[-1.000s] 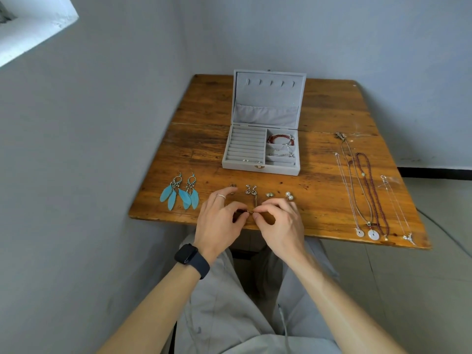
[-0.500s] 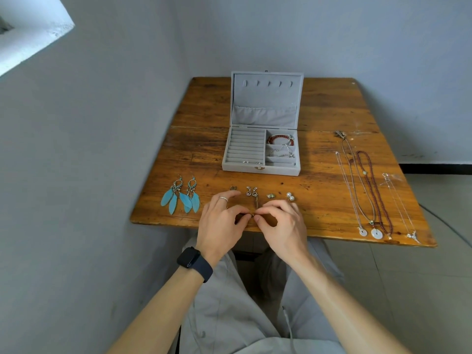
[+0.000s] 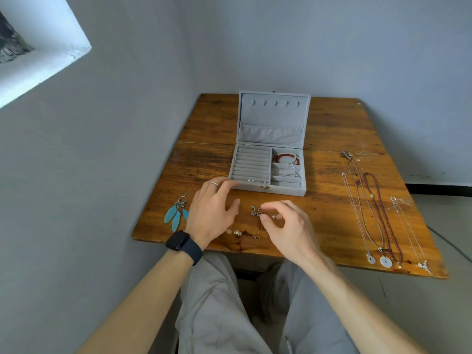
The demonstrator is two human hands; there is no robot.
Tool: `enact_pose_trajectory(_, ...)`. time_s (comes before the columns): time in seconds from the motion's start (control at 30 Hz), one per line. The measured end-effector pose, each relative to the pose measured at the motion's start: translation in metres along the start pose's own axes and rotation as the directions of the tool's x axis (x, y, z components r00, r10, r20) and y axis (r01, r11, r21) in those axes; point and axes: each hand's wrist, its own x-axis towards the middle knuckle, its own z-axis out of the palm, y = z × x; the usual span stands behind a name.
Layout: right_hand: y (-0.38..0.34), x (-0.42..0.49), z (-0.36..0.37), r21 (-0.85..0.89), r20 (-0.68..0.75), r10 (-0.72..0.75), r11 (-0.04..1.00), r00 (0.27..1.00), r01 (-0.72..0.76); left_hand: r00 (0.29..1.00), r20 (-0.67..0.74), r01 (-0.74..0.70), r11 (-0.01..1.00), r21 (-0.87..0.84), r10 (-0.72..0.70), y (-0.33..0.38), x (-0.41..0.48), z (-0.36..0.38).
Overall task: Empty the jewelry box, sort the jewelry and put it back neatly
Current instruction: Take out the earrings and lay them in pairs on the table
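Turquoise feather-shaped earrings (image 3: pixel 176 215) lay at the left of the worn wooden table (image 3: pixel 329 175). Beside them hovered the left hand (image 3: pixel 213 213), fingers spread and relaxed, near the open grey velvet jewelry box (image 3: pixel 281 191) mid-table with its ridged rolls. Silver drop earrings (image 3: pixel 256 212) lay by the right hand (image 3: pixel 286 226), whose thumb and forefinger curled close; whether they pinched anything was unclear. Thin chain and russet bead necklaces (image 3: pixel 378 213) lay straight at right.

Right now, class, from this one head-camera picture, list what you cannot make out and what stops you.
Head view: whether the right hand pinches anything; its curled fingers hide the gap, and any stud there is too small.
Head view: the feather earrings are partly covered by the left hand.
Head view: tiny pieces in the jewelry box are too small to name.
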Motion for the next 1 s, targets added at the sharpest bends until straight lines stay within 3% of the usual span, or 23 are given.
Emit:
enact_pose_trajectory(0.23, -0.003, 0.075, 0.005, -0.377, 0.053, -0.060, 0.923, 0.997, 0.076, 0.969, 0.248, -0.057, 0.990, 0.132, 0.023, -0.009, 0.063, 0.008)
enact_pose_trajectory(0.4, 0.003, 0.099, 0.017, -0.503, 0.176, -0.074, 0.851, 0.982, 0.154, 0.876, 0.481, -0.079, 0.968, 0.239, -0.048, -0.017, 0.075, 0.023)
enact_pose_trajectory(0.77, 0.005, 0.096, 0.023, -0.568, 0.163, -0.264, 0.763, 0.951, 0.309, 0.900, 0.426, 0.048, 0.991, 0.127, -0.098, -0.020, 0.062, 0.040)
enact_pose_trajectory(1.0, -0.002, 0.106, 0.023, -0.489, 0.149, -0.179, 0.842, 0.973, 0.230, 0.899, 0.425, 0.052, 0.989, 0.141, -0.108, -0.018, 0.063, 0.041)
